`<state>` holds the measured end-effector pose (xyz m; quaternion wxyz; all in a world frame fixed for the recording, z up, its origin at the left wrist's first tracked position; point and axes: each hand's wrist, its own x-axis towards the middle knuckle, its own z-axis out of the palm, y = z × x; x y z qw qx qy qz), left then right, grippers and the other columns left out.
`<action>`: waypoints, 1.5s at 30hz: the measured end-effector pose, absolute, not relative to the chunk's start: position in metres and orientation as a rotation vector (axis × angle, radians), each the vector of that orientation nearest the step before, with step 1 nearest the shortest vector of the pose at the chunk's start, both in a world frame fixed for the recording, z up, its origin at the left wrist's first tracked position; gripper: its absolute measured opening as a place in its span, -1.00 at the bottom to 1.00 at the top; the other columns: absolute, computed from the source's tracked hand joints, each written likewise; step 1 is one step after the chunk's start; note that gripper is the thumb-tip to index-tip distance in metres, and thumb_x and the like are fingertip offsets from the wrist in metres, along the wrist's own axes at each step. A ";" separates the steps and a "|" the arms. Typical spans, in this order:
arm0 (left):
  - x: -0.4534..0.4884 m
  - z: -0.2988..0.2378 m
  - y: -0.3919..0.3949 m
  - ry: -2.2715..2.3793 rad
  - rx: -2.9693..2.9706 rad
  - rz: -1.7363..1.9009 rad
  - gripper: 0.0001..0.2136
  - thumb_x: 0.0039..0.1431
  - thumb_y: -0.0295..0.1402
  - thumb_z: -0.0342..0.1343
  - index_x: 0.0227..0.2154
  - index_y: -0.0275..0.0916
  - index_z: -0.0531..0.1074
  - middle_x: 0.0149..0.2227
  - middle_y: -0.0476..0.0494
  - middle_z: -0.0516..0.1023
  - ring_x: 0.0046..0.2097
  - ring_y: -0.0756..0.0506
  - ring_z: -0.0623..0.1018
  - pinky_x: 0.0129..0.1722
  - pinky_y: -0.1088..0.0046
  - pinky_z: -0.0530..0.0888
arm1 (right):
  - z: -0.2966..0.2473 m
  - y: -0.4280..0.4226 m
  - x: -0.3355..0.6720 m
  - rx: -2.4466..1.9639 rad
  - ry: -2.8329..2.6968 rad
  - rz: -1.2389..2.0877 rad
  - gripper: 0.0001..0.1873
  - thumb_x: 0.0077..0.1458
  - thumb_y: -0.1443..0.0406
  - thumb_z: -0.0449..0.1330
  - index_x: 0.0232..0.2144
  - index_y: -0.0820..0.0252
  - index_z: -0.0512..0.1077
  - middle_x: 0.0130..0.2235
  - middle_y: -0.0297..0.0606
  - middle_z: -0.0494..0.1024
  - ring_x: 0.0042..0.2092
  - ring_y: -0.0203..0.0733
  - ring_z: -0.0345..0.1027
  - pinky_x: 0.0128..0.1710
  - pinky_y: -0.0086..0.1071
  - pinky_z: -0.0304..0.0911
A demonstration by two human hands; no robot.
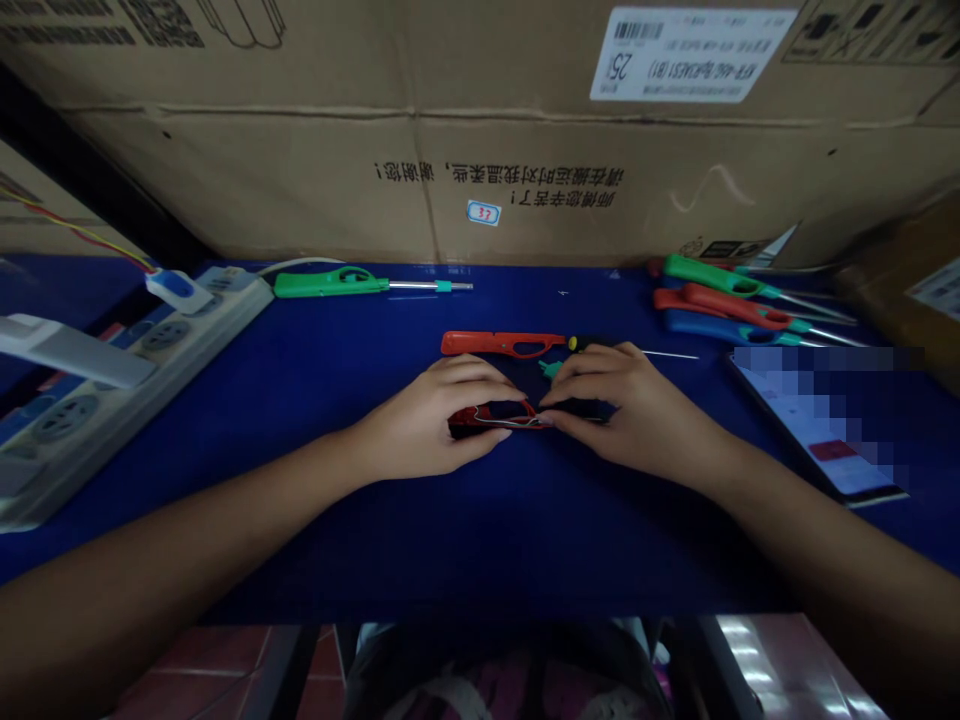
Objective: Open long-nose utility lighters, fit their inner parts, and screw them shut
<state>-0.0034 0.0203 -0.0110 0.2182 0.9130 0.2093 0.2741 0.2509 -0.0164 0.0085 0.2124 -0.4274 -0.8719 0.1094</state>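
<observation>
My left hand (427,422) is closed around the rear of an opened red lighter casing (487,414), with thumb below and fingers above. A thin pale wire runs along the inside of this casing. At its front end, the thumb and fingers of my right hand (637,405) pinch together on the wire or casing edge; exactly which is hard to make out. Just beyond my hands lies a separate red lighter shell half (480,343). A small teal trigger-like piece (551,369) shows beside my right fingers. Behind them rests a screwdriver (671,354), its yellow-and-black handle partly covered.
A green long-nosed lighter (322,283) lies at the back left, near a white power strip (172,345) with plugs. Several coloured lighters (739,305) are piled at the back right. A phone (825,430) lies right of my hand. Cardboard boxes (300,180) wall the back.
</observation>
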 end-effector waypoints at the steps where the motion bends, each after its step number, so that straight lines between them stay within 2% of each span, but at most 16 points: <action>1: -0.003 -0.012 0.021 0.579 2.522 0.767 -0.70 0.23 -0.43 0.23 0.02 -0.23 0.52 -0.02 -0.17 0.61 0.04 -0.12 0.58 0.13 0.27 0.48 | 0.008 -0.015 0.250 -1.195 -2.412 0.343 -0.96 0.21 0.30 0.32 -0.32 0.08 0.59 -0.26 -0.35 0.63 -0.13 -0.16 0.49 -0.07 -0.21 0.12; 5: -0.002 -0.016 0.020 0.599 2.517 0.769 -0.70 0.25 -0.45 0.22 0.04 -0.21 0.51 -0.01 -0.14 0.62 0.05 -0.11 0.59 0.12 0.28 0.47 | 0.006 -0.013 0.248 -1.174 -2.378 0.528 -0.86 0.21 0.37 0.29 -0.42 0.15 0.52 -0.37 -0.35 0.58 -0.26 -0.21 0.45 -0.13 -0.28 0.19; 11: -0.003 -0.009 0.016 0.613 2.596 0.734 -0.70 0.24 -0.42 0.22 0.03 -0.17 0.49 0.01 -0.10 0.61 0.08 -0.11 0.56 0.18 0.23 0.33 | 0.011 -0.014 0.253 -1.277 -2.452 0.530 -0.85 0.21 0.39 0.25 -0.43 0.14 0.46 -0.36 -0.33 0.57 -0.22 -0.15 0.42 -0.16 -0.28 0.15; 16: -0.009 0.003 0.018 0.700 2.724 0.688 -0.90 0.24 -0.30 0.24 -0.21 -0.14 0.55 -0.08 -0.04 0.61 -0.02 -0.11 0.53 0.01 0.26 0.30 | 0.022 -0.016 0.267 -1.291 -2.570 0.483 -0.85 0.21 0.40 0.23 -0.42 0.13 0.47 -0.35 -0.33 0.56 -0.19 -0.14 0.42 -0.12 -0.23 0.10; 18: -0.011 0.005 0.019 0.718 2.751 0.663 -0.92 0.24 -0.28 0.24 -0.27 -0.14 0.55 -0.14 -0.02 0.60 -0.07 -0.09 0.53 -0.04 0.28 0.30 | 0.026 -0.017 0.271 -1.290 -2.599 0.466 -0.86 0.20 0.38 0.24 -0.42 0.12 0.47 -0.32 -0.33 0.56 -0.18 -0.13 0.43 -0.11 -0.22 0.10; 21: -0.012 0.003 0.020 0.718 2.761 0.640 -0.91 0.25 -0.27 0.24 -0.23 -0.13 0.56 -0.15 -0.01 0.60 -0.09 -0.09 0.53 -0.04 0.30 0.33 | 0.027 -0.018 0.271 -1.268 -2.565 0.448 -0.94 0.22 0.33 0.24 -0.31 0.08 0.52 -0.22 -0.31 0.58 -0.14 -0.12 0.45 -0.08 -0.22 0.14; 24: -0.011 0.000 0.021 0.688 2.730 0.621 -0.89 0.26 -0.32 0.22 -0.17 -0.15 0.56 -0.13 -0.03 0.60 -0.09 -0.07 0.56 -0.02 0.34 0.40 | 0.025 -0.019 0.265 -1.222 -2.479 0.452 -0.90 0.26 0.29 0.22 -0.19 0.07 0.53 -0.14 -0.27 0.56 -0.11 -0.13 0.45 -0.07 -0.24 0.20; 28: -0.011 -0.002 0.021 0.660 2.709 0.617 -0.86 0.28 -0.35 0.20 -0.14 -0.16 0.57 -0.14 -0.06 0.59 -0.10 -0.07 0.57 -0.05 0.38 0.46 | 0.018 -0.020 0.255 -1.194 -2.448 0.477 -0.93 0.25 0.34 0.21 -0.24 0.13 0.52 -0.19 -0.26 0.54 -0.15 -0.17 0.44 -0.08 -0.26 0.24; 35: -0.013 -0.003 0.025 0.575 2.773 0.619 -0.80 0.34 -0.33 0.16 -0.04 -0.07 0.60 -0.15 -0.08 0.56 -0.15 -0.06 0.56 -0.13 0.40 0.47 | 0.012 -0.018 0.254 -1.203 -2.426 0.613 -0.90 0.26 0.40 0.18 -0.30 0.13 0.48 -0.24 -0.28 0.53 -0.22 -0.20 0.42 -0.17 -0.30 0.27; 45: -0.016 -0.004 0.029 0.479 2.833 0.619 -0.81 0.37 -0.31 0.14 -0.05 -0.03 0.61 -0.12 -0.10 0.54 -0.14 -0.06 0.54 -0.11 0.35 0.45 | 0.020 -0.018 0.259 -1.309 -2.337 0.691 -0.90 0.24 0.37 0.13 -0.26 0.12 0.46 -0.25 -0.30 0.59 -0.25 -0.21 0.46 -0.21 -0.34 0.29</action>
